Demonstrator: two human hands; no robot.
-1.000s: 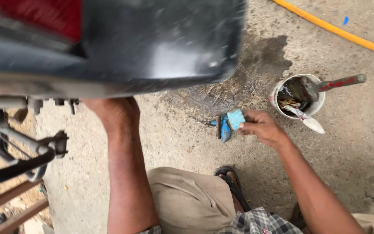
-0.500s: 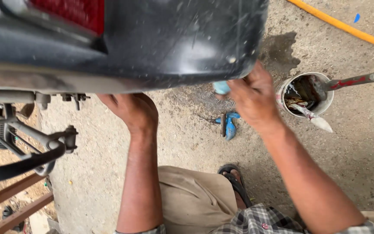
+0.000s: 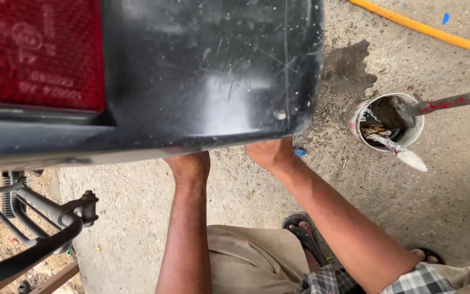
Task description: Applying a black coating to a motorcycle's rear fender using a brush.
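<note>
Mudguard (image 3: 191, 81), black with a red reflector (image 3: 42, 54), hides both hands: left hand (image 3: 190, 165) and right hand (image 3: 270, 152) reach beneath its rear edge, their grip impossible to tell. Work underneath seems underway; any next move needs feel, not sight.
</note>
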